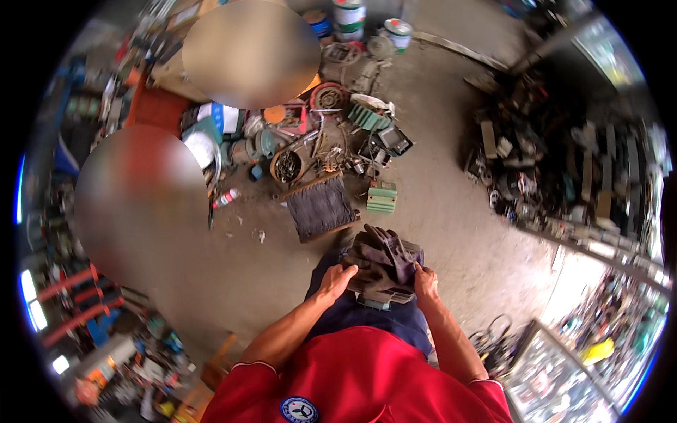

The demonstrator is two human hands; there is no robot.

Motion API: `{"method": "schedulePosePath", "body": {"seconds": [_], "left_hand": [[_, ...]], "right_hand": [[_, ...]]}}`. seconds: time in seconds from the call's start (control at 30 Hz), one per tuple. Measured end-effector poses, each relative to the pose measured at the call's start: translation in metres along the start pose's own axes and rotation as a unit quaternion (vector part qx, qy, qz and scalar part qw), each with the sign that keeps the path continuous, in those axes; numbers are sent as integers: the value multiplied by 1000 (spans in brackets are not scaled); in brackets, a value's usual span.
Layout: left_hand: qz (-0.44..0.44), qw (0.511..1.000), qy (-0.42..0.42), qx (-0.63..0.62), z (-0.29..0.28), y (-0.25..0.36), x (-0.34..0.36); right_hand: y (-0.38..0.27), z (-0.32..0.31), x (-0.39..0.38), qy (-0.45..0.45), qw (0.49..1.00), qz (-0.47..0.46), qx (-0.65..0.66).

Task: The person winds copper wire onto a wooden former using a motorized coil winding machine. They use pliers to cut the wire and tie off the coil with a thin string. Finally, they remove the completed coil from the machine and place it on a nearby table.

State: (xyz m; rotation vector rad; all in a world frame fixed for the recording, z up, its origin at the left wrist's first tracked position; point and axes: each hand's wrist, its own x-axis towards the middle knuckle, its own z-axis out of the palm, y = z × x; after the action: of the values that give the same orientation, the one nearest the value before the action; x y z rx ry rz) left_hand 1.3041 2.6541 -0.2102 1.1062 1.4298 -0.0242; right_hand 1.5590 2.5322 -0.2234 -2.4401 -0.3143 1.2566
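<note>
In front of my body is a grey finned motor housing point(376, 298) with a pair of dark work gloves point(384, 262) lying over its top. My left hand point(337, 280) is closed at its left side, with the thumb on top beside the gloves. On the opposite side my right hand point(425, 281) grips the edge, its thumb near the glove cloth. The fingers underneath are hidden, and the gloves cover most of the housing.
Just ahead on the concrete floor lies a dark, flat ribbed block point(321, 209) beside a green finned housing point(381, 198). Behind are a bowl of small metal parts point(288, 166) and paint cans point(398, 34). Dark scrap piles point(522, 141) stand at right. Two blurred patches hide areas at left.
</note>
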Motion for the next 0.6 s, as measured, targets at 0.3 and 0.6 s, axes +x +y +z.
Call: {"method": "schedulePosePath", "body": {"seconds": [0.3,0.6], "left_hand": [[-45,977,44,-204,61,15,88],[-34,974,137,-179,-7,76,255]], "right_hand": [[-113,-43,132,9,964,-67,-256],[-266,43,272,-70,987,-31,-138]]}}
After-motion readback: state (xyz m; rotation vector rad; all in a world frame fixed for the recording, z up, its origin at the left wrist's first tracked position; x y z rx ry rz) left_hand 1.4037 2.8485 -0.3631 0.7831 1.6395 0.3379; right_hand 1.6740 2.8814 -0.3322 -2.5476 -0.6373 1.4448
